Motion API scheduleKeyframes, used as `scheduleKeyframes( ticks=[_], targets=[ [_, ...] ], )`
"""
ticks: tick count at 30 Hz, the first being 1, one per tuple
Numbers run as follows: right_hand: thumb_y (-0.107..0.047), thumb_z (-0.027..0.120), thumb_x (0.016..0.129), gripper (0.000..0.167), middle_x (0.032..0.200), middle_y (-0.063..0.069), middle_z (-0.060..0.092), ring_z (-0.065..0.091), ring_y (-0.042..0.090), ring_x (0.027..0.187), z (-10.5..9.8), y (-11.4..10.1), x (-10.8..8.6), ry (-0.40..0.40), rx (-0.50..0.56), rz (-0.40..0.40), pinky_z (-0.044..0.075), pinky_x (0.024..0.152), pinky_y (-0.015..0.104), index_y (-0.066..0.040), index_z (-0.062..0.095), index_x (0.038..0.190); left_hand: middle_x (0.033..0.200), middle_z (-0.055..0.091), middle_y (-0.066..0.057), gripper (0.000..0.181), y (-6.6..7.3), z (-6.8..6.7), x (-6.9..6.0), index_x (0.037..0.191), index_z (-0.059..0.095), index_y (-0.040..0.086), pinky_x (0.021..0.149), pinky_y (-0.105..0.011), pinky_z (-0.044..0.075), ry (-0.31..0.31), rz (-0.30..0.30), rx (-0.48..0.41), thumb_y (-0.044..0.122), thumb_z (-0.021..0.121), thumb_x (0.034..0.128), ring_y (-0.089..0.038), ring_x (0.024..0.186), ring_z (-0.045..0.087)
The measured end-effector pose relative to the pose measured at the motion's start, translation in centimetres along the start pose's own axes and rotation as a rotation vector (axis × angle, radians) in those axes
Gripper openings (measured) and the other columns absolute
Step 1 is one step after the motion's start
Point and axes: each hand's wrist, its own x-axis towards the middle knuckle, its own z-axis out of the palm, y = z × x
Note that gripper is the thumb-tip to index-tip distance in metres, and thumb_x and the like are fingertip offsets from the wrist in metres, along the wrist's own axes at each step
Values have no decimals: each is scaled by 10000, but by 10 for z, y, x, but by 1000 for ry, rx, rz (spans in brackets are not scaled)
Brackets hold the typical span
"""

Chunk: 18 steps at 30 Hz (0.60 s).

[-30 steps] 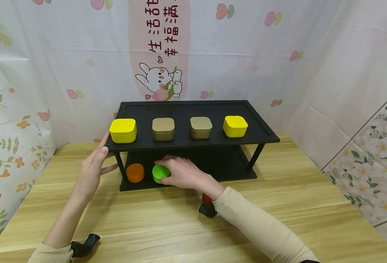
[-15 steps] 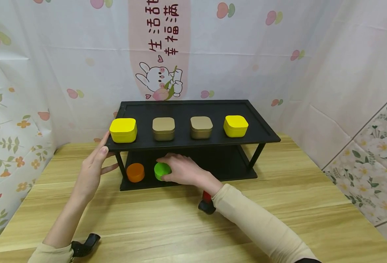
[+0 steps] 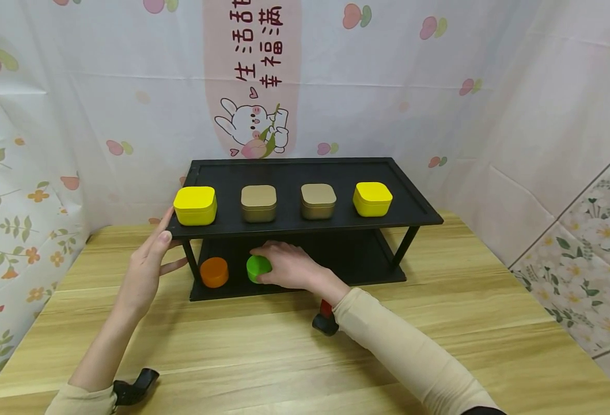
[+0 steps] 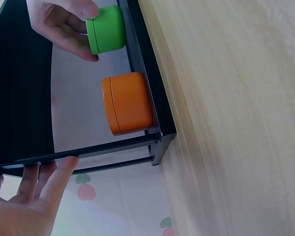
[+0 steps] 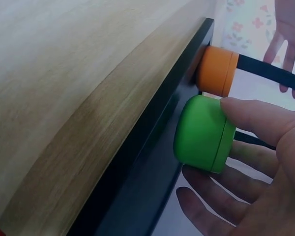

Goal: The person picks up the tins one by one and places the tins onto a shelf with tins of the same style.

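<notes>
Thumb and fingers of the right hand [image 3: 288, 266] pinch a round green box [image 3: 256, 269] by its sides, the thumb set near the seam of the lid. That box is at the lower tier [image 3: 346, 259] of a black two-tier shelf [image 3: 294, 170], close to its front edge (whether its base touches the tier, I cannot tell). Just beside it, nearer the left end, an orange box [image 3: 213, 272] of similar shape rests on the same tier. Of the two hands, the left hand [image 3: 144, 265] is spread, its fingers fairly straight against the left end of the upper tier, with nothing else in its hold. Along the front of that tier four lidded boxes stand apart: a left yellow box [image 3: 195, 206], two tan boxes [image 3: 258, 203] and a right yellow box [image 3: 372, 199]. The shelf stands on a wood-grain surface [image 3: 206, 357] before a printed cloth [image 3: 367, 115].
</notes>
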Motion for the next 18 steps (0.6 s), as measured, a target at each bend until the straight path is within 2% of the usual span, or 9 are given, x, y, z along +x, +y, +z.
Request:
scheduleKeyframes(
  ticks=[18],
  targets=[
    [-342, 718, 953, 566, 1357, 29, 629, 548, 176, 976, 4, 2, 5, -38, 8, 16, 457, 739, 254, -217, 568, 1485, 1738, 205, -19, 516, 1, 0, 0, 1628, 203, 400, 846, -117, 578, -3, 7, -11, 414, 316, 1124, 19, 1198, 515]
  ],
)
